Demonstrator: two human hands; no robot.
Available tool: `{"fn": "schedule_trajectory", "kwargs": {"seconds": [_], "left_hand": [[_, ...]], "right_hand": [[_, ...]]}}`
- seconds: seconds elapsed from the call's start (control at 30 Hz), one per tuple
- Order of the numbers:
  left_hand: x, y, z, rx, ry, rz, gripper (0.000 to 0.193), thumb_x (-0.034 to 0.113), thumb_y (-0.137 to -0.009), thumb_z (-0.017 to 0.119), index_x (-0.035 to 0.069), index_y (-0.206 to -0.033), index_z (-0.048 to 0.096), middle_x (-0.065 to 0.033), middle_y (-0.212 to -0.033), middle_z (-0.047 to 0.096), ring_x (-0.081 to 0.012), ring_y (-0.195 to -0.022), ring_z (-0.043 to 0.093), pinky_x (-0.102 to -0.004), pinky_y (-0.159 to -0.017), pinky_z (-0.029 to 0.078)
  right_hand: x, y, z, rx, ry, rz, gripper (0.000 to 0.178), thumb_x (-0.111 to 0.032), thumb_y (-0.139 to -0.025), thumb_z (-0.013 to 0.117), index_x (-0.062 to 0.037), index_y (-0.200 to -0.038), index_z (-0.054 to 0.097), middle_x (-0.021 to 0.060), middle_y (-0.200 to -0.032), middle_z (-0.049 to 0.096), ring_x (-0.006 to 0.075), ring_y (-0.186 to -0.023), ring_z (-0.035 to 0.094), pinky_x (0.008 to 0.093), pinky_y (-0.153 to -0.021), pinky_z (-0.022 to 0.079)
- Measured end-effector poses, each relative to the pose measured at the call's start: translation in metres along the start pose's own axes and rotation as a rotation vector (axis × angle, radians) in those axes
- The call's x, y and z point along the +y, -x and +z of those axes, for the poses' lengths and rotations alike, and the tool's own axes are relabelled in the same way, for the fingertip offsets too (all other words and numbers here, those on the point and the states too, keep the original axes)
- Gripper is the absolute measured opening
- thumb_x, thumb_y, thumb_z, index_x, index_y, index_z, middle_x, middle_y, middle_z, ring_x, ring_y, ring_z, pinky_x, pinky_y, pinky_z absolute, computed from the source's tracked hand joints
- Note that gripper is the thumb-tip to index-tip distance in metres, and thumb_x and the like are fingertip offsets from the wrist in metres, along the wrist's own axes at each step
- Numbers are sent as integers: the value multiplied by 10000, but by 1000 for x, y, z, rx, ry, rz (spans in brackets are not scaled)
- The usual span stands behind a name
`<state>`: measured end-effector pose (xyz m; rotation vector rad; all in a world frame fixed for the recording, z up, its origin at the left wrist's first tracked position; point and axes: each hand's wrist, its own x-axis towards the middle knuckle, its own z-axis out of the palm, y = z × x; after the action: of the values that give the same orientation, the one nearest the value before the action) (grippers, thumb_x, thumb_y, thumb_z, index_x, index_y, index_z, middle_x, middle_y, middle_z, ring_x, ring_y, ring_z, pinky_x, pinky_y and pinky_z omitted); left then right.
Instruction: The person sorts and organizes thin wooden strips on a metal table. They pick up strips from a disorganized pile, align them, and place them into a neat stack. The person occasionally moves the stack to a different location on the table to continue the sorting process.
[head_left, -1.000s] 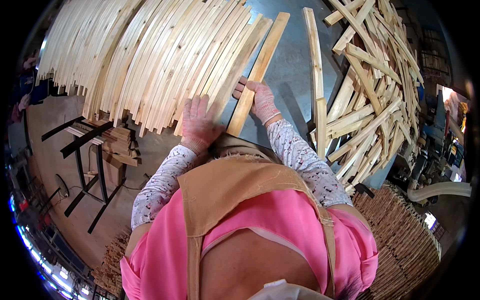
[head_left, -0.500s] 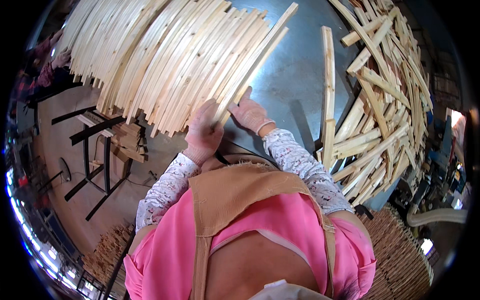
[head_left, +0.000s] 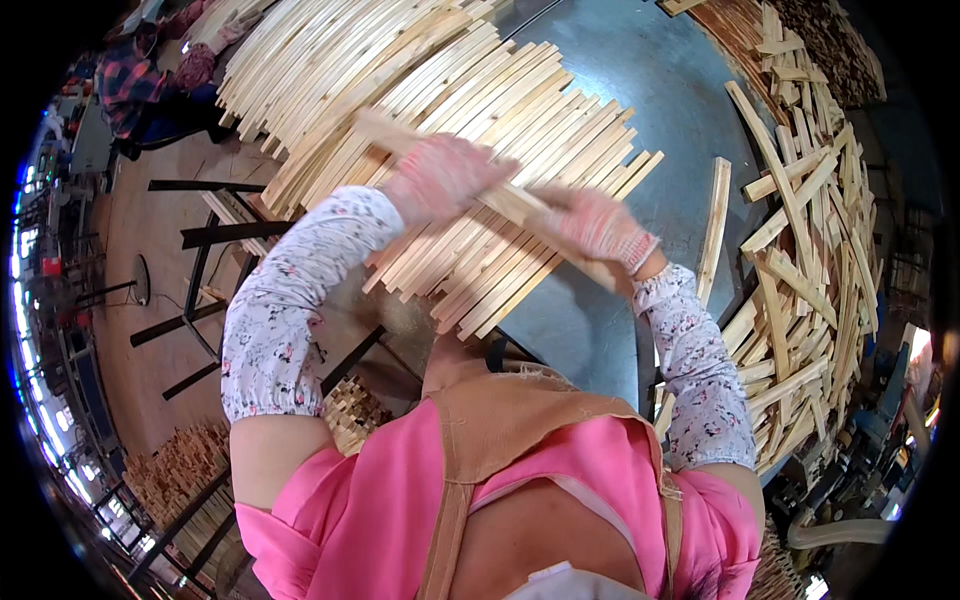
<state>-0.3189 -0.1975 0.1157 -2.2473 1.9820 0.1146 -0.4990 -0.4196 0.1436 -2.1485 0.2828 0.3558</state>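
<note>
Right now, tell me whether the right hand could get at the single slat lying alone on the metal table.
Probably yes. The right hand is shut on the wooden stick, which the left hand also holds, but bare metal table lies between it and the lone slat, with nothing in the way.

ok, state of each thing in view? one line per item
left hand: gloved, closed on the slat
right hand: gloved, closed on the slat
slat: held in both hands, above the stack
stacked slats: fanned rows on the table
loose slats: jumbled heap at right
metal table: partly bare
</note>
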Motion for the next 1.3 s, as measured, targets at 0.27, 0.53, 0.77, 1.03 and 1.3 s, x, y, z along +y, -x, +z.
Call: {"fn": "schedule_trajectory", "kwargs": {"seconds": [0.27,0.53,0.77,1.03,1.3], "left_hand": [[-178,74,88,6,122,-992,872,610,-977,598,93,-1651,403,-189,-1597,544,-368,-1437,553,-460,-1196,430],[-33,35,66,473,362,-585,528,325,-832,846,31,-1235,672,-158,-1279,658,-362,-1211,615,-530,-1052,470],[185,29,109,362,437,-364,648,438,-885,781,60,-1384,617,-166,-1476,602,-392,-1371,540,-571,-1216,369],[204,0,69,456,785,-485,409,253,-932,704,64,-1294,706,-177,-1341,683,-405,-1219,658,-463,-1080,529],[442,-85,-30,281,1143,481,495,232,-993,647,-4,-1425,593,-230,-1478,595,-397,-1349,595,-468,-1178,458]], "right_hand": [[154,-24,-37,603,349,216,533,-513,-994,623,-148,-1369,729,105,-1391,717,322,-1360,609,401,-1148,467],[151,-32,-28,299,1019,178,433,-519,-972,565,-191,-1145,788,74,-1259,682,316,-1249,551,536,-1010,453],[175,-32,-13,336,1040,66,441,-531,-987,582,-231,-1230,795,75,-1430,641,354,-1464,467,577,-1185,373],[61,65,88,635,-680,101,633,-403,-983,715,7,-1448,585,181,-1345,695,282,-1158,673,392,-1035,516],[183,381,90,1131,-1028,135,390,-355,-1130,541,-15,-1240,697,121,-999,722,190,-878,712,341,-778,605]]}}
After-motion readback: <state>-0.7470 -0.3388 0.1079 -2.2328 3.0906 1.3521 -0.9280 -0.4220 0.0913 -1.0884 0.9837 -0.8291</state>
